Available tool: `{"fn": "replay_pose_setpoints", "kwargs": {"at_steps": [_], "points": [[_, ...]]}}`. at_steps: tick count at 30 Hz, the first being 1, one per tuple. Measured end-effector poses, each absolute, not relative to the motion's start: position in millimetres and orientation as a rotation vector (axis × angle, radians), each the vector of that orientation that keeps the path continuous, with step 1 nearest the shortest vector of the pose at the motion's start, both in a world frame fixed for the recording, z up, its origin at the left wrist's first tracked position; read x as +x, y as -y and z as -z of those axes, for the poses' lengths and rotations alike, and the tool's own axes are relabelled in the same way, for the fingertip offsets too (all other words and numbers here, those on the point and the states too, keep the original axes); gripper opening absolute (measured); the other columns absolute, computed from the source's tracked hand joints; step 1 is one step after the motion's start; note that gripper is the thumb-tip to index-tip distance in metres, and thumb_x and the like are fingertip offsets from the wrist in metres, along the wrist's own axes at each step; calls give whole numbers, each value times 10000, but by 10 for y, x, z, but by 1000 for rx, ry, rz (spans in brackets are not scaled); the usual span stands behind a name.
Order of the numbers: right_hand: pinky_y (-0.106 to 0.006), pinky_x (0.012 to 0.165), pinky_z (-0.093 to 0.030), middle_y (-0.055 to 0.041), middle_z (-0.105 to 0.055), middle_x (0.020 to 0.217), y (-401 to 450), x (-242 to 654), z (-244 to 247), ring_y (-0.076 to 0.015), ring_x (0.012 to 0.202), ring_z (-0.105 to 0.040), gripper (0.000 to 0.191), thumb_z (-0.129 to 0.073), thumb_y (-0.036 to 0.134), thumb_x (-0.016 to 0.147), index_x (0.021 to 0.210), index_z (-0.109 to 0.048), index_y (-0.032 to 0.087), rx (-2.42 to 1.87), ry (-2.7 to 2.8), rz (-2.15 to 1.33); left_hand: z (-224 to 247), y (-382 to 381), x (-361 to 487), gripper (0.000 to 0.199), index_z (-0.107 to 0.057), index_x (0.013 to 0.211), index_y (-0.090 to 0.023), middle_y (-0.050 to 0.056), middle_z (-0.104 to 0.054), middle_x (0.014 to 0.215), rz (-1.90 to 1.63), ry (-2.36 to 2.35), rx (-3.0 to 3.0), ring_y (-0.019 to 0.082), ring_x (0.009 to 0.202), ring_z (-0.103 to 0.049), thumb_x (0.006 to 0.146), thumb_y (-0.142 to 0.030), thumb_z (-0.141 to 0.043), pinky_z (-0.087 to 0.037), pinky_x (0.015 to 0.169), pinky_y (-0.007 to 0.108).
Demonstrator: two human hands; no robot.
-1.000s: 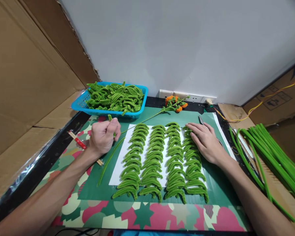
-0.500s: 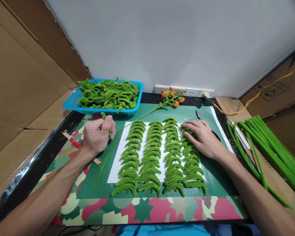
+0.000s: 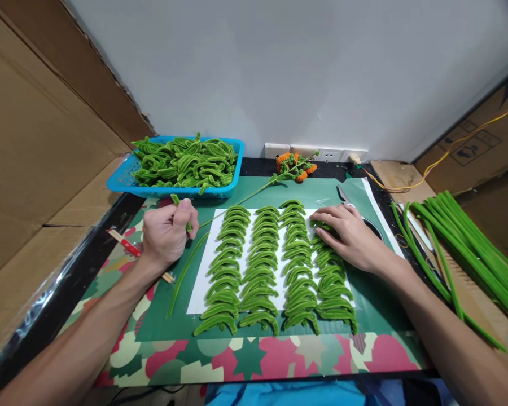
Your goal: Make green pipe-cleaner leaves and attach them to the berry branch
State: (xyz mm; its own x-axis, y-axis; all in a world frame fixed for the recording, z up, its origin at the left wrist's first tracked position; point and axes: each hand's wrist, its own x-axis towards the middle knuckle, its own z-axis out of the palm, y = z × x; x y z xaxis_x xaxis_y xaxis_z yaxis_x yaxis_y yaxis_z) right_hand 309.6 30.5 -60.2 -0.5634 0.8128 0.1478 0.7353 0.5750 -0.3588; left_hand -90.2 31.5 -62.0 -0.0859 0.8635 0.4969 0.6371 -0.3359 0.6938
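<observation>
My left hand (image 3: 166,232) is closed in a fist around a short green pipe-cleaner piece (image 3: 175,199), whose fuzzy end sticks out above the thumb. My right hand (image 3: 349,234) lies palm down with its fingers stretched over the far end of the rightmost row of bent green pipe-cleaner pieces (image 3: 333,282). The fingertips touch the pieces there and partly hide them. Several such rows, including a left row (image 3: 223,270), run towards me over a white paper sheet (image 3: 201,293).
A blue basket (image 3: 178,192) heaped with green pieces stands back left. An orange flower stem (image 3: 275,179) lies behind the rows. Scissors (image 3: 342,195) are partly under my right hand. Chopsticks (image 3: 125,243) lie left; long green pipe cleaners (image 3: 469,248) lie right.
The view has shifted slightly. Both hands keep the same place and pose, and the rows look unchanged.
</observation>
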Motion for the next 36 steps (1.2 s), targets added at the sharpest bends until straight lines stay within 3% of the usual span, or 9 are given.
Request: {"fn": "replay_pose_setpoints", "kwargs": {"at_steps": [14, 23, 27, 32, 36], "points": [[-565, 1178, -340, -106, -694, 1350, -266, 3093, 557, -282, 1203, -660, 307, -471, 334, 1113, 1341, -658, 251, -1216, 2530, -409, 604, -304, -899, 544, -628, 573, -192, -13, -552, 439, -1380, -1581, 1871, 103, 343, -485, 1043, -460, -564, -394, 386, 241], [-593, 1258, -294, -118, -660, 1444, -310, 3149, 502, -299, 1375, -596, 378, -428, 400, 1137, 1441, -604, 260, -1254, 2414, -335, 595, -307, -912, 528, -637, 580, -196, -17, -551, 428, -1366, -1602, 1874, 106, 336, -491, 1037, -450, -567, -407, 389, 236], [-569, 1186, -422, -121, -638, 1471, -90, 3180, 341, -340, 1391, -571, 403, -488, 421, 1110, 1472, -596, 281, -1341, 2238, -237, 549, -286, -901, 531, -631, 564, -195, -16, -550, 421, -1381, -1590, 1899, 104, 326, -486, 1033, -436, -564, -407, 387, 235], [-595, 1090, -489, -132, -622, 1459, 680, 3079, 367, -374, 1341, -571, 491, -649, 383, 1040, 1511, -532, 314, -1358, 2152, -250, 506, -261, -876, 524, -632, 538, -200, -17, -557, 416, -1401, -1579, 1925, 103, 324, -492, 1017, -404, -573, -422, 407, 238], [-521, 911, -569, -128, -703, 1233, 1177, 3057, 587, -337, 1146, -623, 330, -758, 259, 967, 1280, -656, 259, -1173, 2207, -312, 522, -263, -852, 517, -637, 524, -199, -18, -557, 415, -1419, -1569, 1924, 98, 326, -495, 1003, -389, -585, -427, 416, 236]]}}
